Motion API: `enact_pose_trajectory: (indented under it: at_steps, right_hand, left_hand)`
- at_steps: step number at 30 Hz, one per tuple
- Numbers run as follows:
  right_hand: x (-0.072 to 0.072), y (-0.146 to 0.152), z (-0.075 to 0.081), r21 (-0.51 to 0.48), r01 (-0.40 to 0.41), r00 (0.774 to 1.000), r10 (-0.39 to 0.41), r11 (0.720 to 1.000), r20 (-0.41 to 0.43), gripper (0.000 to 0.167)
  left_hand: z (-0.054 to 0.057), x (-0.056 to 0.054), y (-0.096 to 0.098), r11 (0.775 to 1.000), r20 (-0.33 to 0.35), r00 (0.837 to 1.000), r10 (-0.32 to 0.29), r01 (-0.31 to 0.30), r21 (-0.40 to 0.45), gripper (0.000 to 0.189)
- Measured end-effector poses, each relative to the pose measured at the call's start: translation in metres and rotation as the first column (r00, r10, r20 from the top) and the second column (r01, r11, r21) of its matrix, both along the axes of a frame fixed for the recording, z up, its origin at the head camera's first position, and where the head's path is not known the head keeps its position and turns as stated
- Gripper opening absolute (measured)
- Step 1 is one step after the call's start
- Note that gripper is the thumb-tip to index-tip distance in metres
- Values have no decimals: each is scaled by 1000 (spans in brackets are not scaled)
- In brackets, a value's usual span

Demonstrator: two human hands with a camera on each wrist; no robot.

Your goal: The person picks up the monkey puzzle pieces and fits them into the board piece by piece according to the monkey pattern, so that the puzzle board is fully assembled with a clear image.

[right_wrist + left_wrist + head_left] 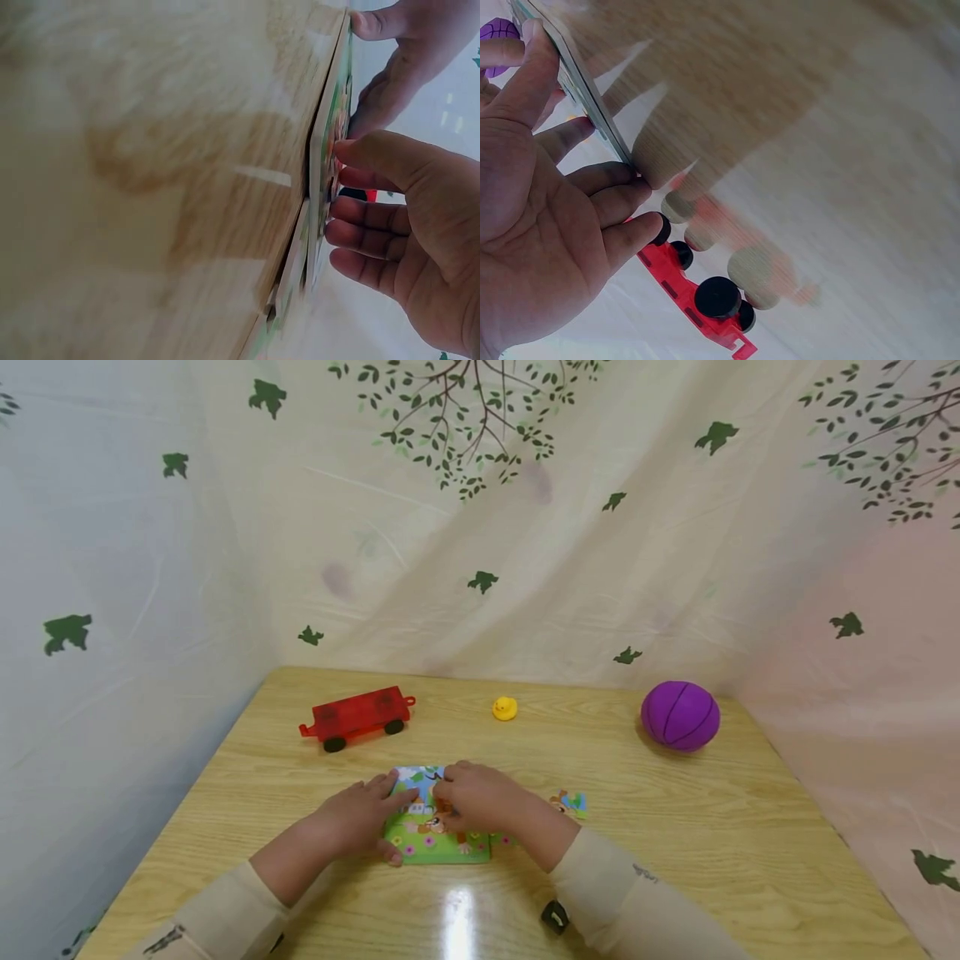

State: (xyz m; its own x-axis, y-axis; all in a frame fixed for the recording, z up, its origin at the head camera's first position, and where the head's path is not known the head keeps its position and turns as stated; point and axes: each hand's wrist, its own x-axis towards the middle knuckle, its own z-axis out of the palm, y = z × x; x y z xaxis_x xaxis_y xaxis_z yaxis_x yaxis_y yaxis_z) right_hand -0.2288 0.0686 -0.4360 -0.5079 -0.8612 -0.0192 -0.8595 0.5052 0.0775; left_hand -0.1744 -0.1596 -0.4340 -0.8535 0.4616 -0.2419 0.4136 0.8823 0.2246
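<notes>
A picture puzzle board (pixel 405 852) with a cartoon animal on green and blue lies flat on the table. My left hand (pixel 352 818) rests at the board's left side, its fingers spread over the edge and thumb near the lower corner. In the left wrist view the left fingers (pixel 619 202) look straight and relaxed. My right hand (pixel 480 797) is over the board's upper right, thumb and fingertips pinching a brownish puzzle piece (pixel 444 807) against its surface. The piece is mostly hidden. Beside the board, partly beneath the right forearm, lie more puzzle pieces (pixel 573 803).
Behind the board stand a red toy wagon (pixel 358 714) on black wheels and a small yellow rubber duck (pixel 505 708). A purple ball (pixel 680 716) sits at the back right. Near the right sleeve lies a small black object (pixel 555 917). Leaf-printed cloth (pixel 480 635) surrounds the table.
</notes>
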Motion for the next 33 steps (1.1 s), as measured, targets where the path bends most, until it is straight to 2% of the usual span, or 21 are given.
enact_pose_trajectory:
  at_steps: [16, 20, 26, 33]
  right_hand:
    - [4, -12, 3, 84, 76, 997, -77, 994, 10, 13]
    - [5, -14, 3, 95, 90, 996, -91, 991, 6, 14]
    - [5, -11, 3, 73, 103, 993, -107, 992, 54, 15]
    - [4, -5, -2, 23, 74, 996, -75, 997, 53, 16]
  left_hand:
    - [-3, -1, 0, 1000, -4, 1000, 11, -11, -18, 96]
    - [-3, -1, -1, 1000, -11, 1000, -2, 2, -12, 95]
    - [-4, -2, 1, 999, -7, 1000, -21, 21, 32, 91]
    - [-2, -2, 3, 999, -6, 1000, -25, 25, 19, 88]
